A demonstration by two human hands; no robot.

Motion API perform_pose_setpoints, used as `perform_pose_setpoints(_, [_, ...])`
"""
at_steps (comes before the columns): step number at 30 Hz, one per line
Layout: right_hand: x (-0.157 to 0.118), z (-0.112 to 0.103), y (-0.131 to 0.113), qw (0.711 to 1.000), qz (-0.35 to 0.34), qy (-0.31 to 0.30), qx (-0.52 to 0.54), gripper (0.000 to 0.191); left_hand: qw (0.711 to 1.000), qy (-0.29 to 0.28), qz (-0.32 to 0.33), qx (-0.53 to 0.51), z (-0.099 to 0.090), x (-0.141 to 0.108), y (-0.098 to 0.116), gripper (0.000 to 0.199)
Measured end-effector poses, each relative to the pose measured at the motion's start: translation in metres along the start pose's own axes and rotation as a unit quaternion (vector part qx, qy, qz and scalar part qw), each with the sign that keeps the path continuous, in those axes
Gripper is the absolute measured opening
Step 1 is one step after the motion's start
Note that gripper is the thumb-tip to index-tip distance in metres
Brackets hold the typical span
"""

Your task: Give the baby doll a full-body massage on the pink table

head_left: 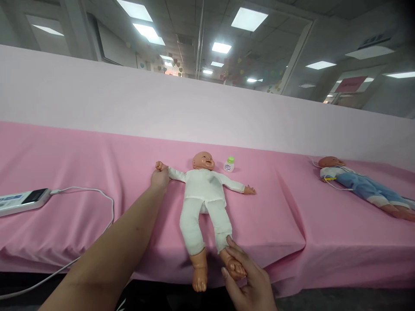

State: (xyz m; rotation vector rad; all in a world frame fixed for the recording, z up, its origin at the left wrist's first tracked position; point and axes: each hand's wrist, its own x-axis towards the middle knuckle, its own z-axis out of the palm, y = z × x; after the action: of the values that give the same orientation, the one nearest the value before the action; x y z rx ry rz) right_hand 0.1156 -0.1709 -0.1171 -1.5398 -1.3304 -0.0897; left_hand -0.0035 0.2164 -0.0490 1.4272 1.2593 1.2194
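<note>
A baby doll (205, 185) in a white top and white trousers lies on its back on the pink cloth (266, 224), arms spread and bare feet toward me. My left hand (160, 177) is closed around the doll's wrist on the left side of the view; the doll's small fist shows above it. At the near edge, my right hand (248, 276) holds the doll's foot (235, 267) on the right, thumb below and fingers along the ankle. The doll's other foot (199, 276) hangs free at the cloth's edge.
Beside the doll's head stands a small bottle (229, 164) with a green cap. A white power strip (26, 201) with a cable lies at the left. Another doll (359, 183) in blue lies far right. A white partition (194, 110) topped with glass runs behind.
</note>
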Motion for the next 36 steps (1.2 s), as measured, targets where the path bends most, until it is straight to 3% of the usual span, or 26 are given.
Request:
perform_pose_setpoints(4, [0.013,-0.006,-0.009,1.000,-0.021,-0.011,-0.008,0.043,1.000,0.000,0.009,0.022,0.001,-0.009,0.007,0.031])
perform_pose_setpoints(7, [0.034,-0.011,-0.019,1.000,-0.021,0.004,-0.006,0.045,0.989,-0.045,0.116,0.085,0.005,-0.027,0.019,0.033])
perform_pose_setpoints(9, [0.052,-0.008,-0.022,1.000,-0.016,0.019,0.005,0.042,0.958,-0.114,0.225,0.139,0.010,-0.042,0.028,0.031])
perform_pose_setpoints(12, [0.081,0.005,-0.018,1.000,-0.005,0.009,0.028,0.041,0.880,-0.232,0.362,0.202,0.018,-0.062,0.036,0.029])
perform_pose_setpoints(14, [0.099,0.018,-0.011,0.999,0.013,-0.008,0.043,0.043,0.845,-0.272,0.403,0.221,0.021,-0.070,0.038,0.031])
perform_pose_setpoints(15, [0.107,0.024,-0.007,0.998,0.022,-0.014,0.049,0.044,0.841,-0.279,0.405,0.224,0.022,-0.071,0.038,0.032])
perform_pose_setpoints(18, [0.120,0.036,-0.003,0.997,0.035,-0.016,0.060,0.045,0.867,-0.276,0.356,0.212,0.020,-0.068,0.035,0.032])
perform_pose_setpoints(21, [0.116,0.030,-0.012,0.998,0.027,0.003,0.060,0.041,0.919,-0.244,0.277,0.140,0.014,-0.053,0.029,0.037])
perform_pose_setpoints(23, [0.104,0.019,-0.020,0.998,0.013,0.019,0.053,0.038,0.956,-0.200,0.207,0.058,0.007,-0.038,0.023,0.037])
perform_pose_setpoints(26, [0.075,0.003,-0.027,0.999,-0.019,0.028,0.029,0.037,0.993,-0.087,0.078,-0.014,-0.010,-0.012,0.012,0.038])
perform_pose_setpoints(29, [0.041,-0.004,-0.022,0.999,-0.051,0.013,0.001,0.041,0.999,0.049,-0.017,0.006,-0.028,0.007,0.001,0.056])
perform_pose_setpoints(31, [0.021,-0.002,-0.016,0.998,-0.060,0.007,-0.011,0.039,0.994,0.100,-0.042,0.022,-0.035,0.014,-0.004,0.071])
perform_pose_setpoints(36, [-0.008,0.011,-0.007,0.998,-0.045,0.019,-0.034,0.033,0.995,0.078,-0.021,0.064,-0.039,0.013,-0.005,0.066])
